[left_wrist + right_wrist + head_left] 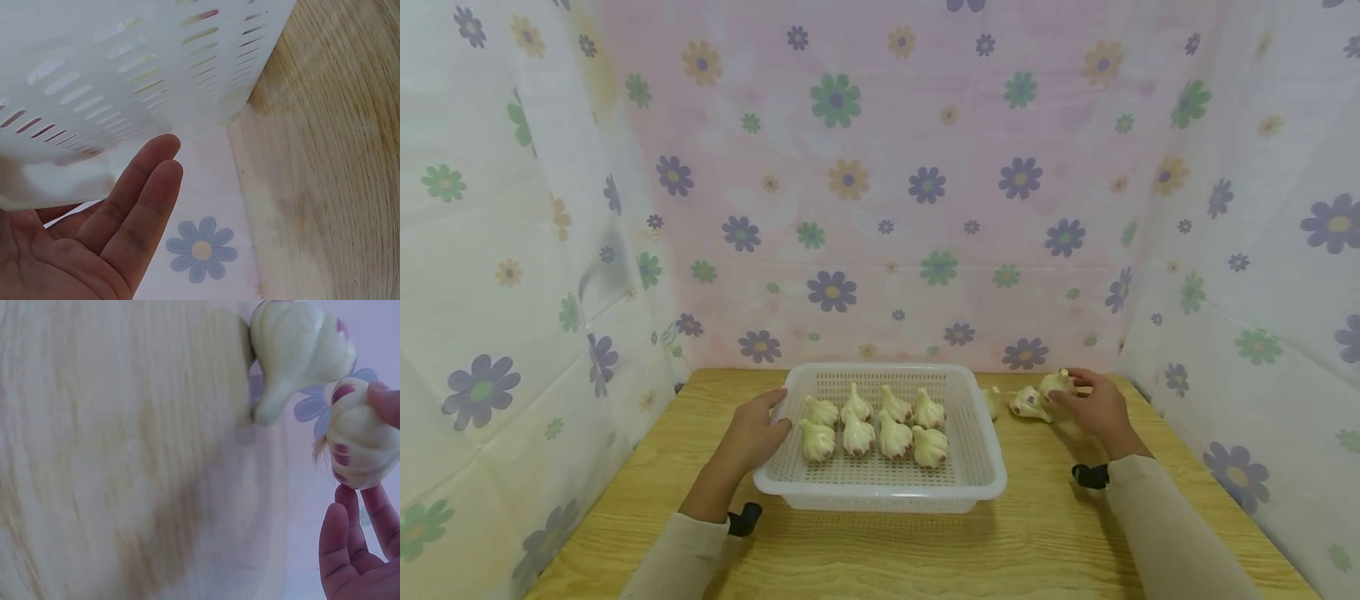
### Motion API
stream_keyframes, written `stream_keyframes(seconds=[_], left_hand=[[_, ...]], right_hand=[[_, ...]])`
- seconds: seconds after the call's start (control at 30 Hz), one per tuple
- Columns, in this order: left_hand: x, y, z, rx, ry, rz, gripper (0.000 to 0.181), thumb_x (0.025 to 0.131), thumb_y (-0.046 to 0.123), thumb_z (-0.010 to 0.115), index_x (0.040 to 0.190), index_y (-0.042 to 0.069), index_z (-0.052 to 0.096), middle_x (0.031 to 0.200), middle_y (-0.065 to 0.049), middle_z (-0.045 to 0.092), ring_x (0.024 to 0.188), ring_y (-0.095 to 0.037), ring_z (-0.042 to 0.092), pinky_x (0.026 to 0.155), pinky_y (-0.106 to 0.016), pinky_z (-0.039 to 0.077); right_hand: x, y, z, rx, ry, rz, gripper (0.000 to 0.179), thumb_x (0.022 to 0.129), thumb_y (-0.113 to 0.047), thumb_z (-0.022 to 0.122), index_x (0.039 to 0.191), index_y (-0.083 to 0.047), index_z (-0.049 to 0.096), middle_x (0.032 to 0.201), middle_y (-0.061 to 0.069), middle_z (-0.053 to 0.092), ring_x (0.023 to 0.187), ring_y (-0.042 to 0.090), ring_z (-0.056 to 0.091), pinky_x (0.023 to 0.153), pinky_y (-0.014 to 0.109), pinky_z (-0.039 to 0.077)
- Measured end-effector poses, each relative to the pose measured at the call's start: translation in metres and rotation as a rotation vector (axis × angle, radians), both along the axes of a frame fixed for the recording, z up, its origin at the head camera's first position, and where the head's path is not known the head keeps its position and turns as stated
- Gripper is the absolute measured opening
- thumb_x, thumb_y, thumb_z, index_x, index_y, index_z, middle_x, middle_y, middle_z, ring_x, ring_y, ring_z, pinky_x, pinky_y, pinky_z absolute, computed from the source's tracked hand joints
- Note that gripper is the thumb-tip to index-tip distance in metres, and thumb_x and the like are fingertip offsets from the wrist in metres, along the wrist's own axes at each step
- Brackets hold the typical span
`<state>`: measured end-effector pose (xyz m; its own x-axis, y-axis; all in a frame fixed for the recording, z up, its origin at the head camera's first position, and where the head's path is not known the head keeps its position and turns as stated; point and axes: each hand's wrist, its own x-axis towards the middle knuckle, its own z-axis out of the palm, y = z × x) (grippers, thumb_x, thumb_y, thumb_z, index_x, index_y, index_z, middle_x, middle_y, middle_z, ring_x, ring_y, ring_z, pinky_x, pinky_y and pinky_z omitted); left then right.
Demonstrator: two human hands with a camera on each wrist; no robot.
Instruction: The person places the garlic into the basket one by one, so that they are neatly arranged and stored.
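A white plastic basket (880, 492) with slotted walls stands on the table, holding garlic bulbs (857, 435) in two rows. At its left rim is my left hand (751, 429), thumb and index finger at the edge. The left wrist view shows other fingers (140, 212) of that hand stretched out beside the slotted wall. To the right of the basket, my right hand (1093, 408) pinches a garlic bulb (359, 434) with purple patches and a tuft of roots between thumb and fingertips. Another garlic bulb (300, 353) lies close by it.
Between the basket and my right hand lie a garlic bulb (1028, 403) and one more garlic bulb (992, 402), partly hidden by the basket's rim. The wood-grain table (850, 558) is enclosed by flowered cloth (880, 208) at the back and both sides.
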<state>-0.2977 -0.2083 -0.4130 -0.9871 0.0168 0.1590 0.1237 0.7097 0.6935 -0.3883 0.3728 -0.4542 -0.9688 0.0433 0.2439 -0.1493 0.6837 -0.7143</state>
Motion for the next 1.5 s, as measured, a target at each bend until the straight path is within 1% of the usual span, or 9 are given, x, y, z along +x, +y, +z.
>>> stream_keyframes(seconds=[0.17,0.4,0.6,0.97,1.13,1.2,1.37,1.5], left_hand=[[0.001,0.001,0.0,0.009,0.007,-0.006,0.061,0.097,0.015,0.059,0.155,0.0,0.044,0.156,-0.024,0.047,0.109,-0.033,0.067,0.065,-0.032,0.06],[0.0,0.0,-0.001,0.019,0.002,-0.005,0.062,0.097,0.014,0.059,0.155,0.0,0.044,0.156,-0.026,0.047,0.106,-0.033,0.069,0.063,-0.032,0.061],[0.0,0.0,-0.001,0.02,0.004,-0.002,0.062,0.097,0.015,0.06,0.155,0.001,0.044,0.156,-0.025,0.048,0.1,-0.031,0.071,0.06,-0.031,0.06],[0.0,0.0,-0.001,0.025,-0.007,0.002,0.062,0.097,0.015,0.059,0.155,0.001,0.044,0.155,-0.027,0.048,0.094,-0.029,0.071,0.058,-0.031,0.06],[0.0,0.0,-0.002,0.025,-0.003,0.005,0.062,0.096,0.015,0.059,0.155,0.001,0.045,0.153,-0.027,0.05,0.088,-0.026,0.072,0.056,-0.031,0.059],[0.0,0.0,-0.002,0.021,-0.001,0.005,0.062,0.096,0.015,0.059,0.155,0.001,0.045,0.153,-0.027,0.05,0.089,-0.027,0.072,0.057,-0.031,0.059],[0.001,0.0,-0.001,0.015,0.004,0.001,0.062,0.096,0.015,0.059,0.155,0.0,0.044,0.153,-0.027,0.049,0.093,-0.028,0.071,0.058,-0.031,0.06],[0.002,0.001,0.0,0.018,0.003,0.002,0.061,0.097,0.014,0.059,0.155,0.0,0.045,0.153,-0.027,0.05,0.092,-0.028,0.071,0.058,-0.03,0.059]], right_hand=[[0.001,-0.002,0.005,0.022,0.049,-0.004,0.077,0.095,-0.052,0.069,0.153,-0.006,0.049,0.144,0.034,0.05,0.12,0.054,0.061,0.085,0.057,0.06],[0.006,-0.006,0.016,0.034,0.041,-0.02,0.081,0.094,-0.059,0.067,0.154,-0.009,0.048,0.143,0.031,0.051,0.119,0.05,0.059,0.083,0.056,0.059],[0.01,-0.01,0.027,0.017,0.072,-0.024,0.081,0.092,-0.062,0.066,0.153,-0.011,0.051,0.142,0.029,0.052,0.118,0.048,0.059,0.08,0.054,0.06],[0.018,-0.023,0.049,0.034,0.107,0.008,0.077,0.091,-0.063,0.067,0.15,-0.015,0.055,0.138,0.024,0.056,0.115,0.045,0.063,0.077,0.05,0.06],[0.021,-0.031,0.06,0.039,0.124,0.026,0.076,0.092,-0.063,0.067,0.149,-0.015,0.056,0.135,0.021,0.058,0.113,0.041,0.065,0.074,0.044,0.06],[0.022,-0.034,0.064,0.036,0.131,0.032,0.075,0.092,-0.063,0.067,0.149,-0.016,0.057,0.134,0.019,0.059,0.111,0.039,0.065,0.073,0.041,0.06],[0.027,-0.042,0.073,0.024,0.138,0.058,0.072,0.092,-0.061,0.068,0.148,-0.018,0.058,0.135,0.018,0.059,0.111,0.038,0.067,0.073,0.038,0.059],[0.031,-0.051,0.082,0.018,0.138,0.072,0.071,0.092,-0.06,0.069,0.148,-0.018,0.058,0.135,0.017,0.059,0.111,0.038,0.067,0.072,0.037,0.059]])
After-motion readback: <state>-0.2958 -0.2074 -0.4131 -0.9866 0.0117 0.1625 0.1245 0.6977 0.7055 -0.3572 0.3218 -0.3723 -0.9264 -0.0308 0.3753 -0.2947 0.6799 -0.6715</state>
